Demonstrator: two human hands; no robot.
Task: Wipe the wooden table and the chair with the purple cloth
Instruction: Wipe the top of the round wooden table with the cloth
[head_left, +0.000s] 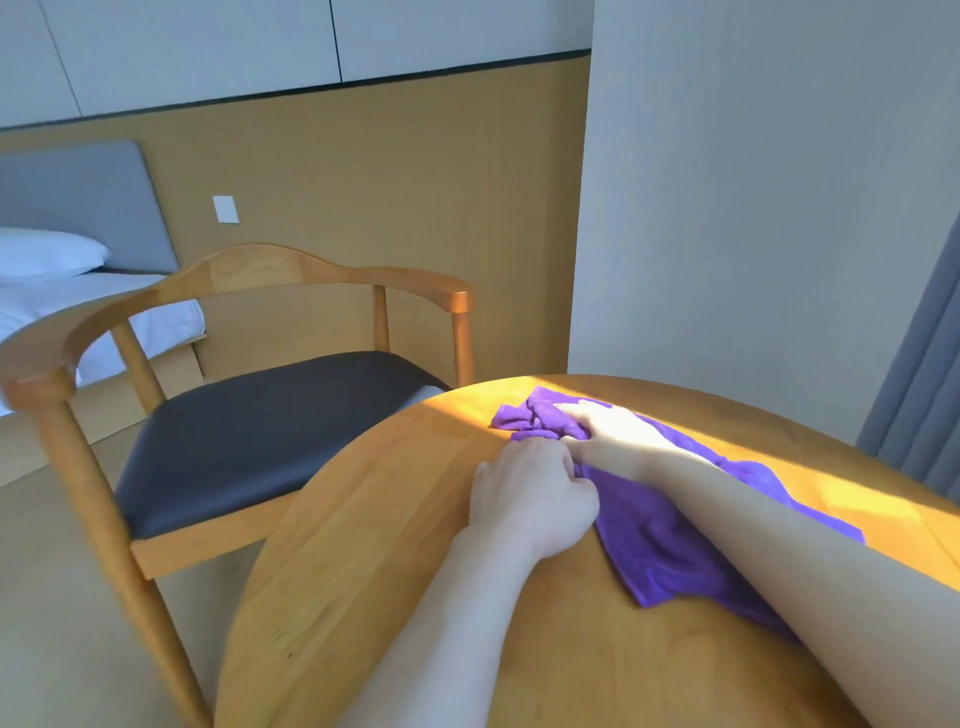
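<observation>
Far left: bed (78, 312) with white sheet and white pillow (47, 252), grey headboard (78, 208) behind. White wall plate (225, 209) on the tan wall panel. Wooden chair (249, 275) with curved back rail and dark padded seat (260, 431), standing just beside the tabletop's left edge, seat partly tucked under it. Round wooden tabletop (389, 545) fills lower centre and right, sunlit band across its far side. Left hand (535, 499) on the tabletop, fingers curled into a fist at the near-left edge of the purple cloth (654, 540); looks like it grips a fold of the cloth, though the fingertips are hidden. Right hand (602, 426) lies flat on top of the bunched far end of the cloth, fingers straight and close together, pressing down, washed out by sun. Cloth lies spread on the tabletop, running from the bunched far-left end under the right forearm toward the near right. Grey curtain (919, 374) at right edge.
</observation>
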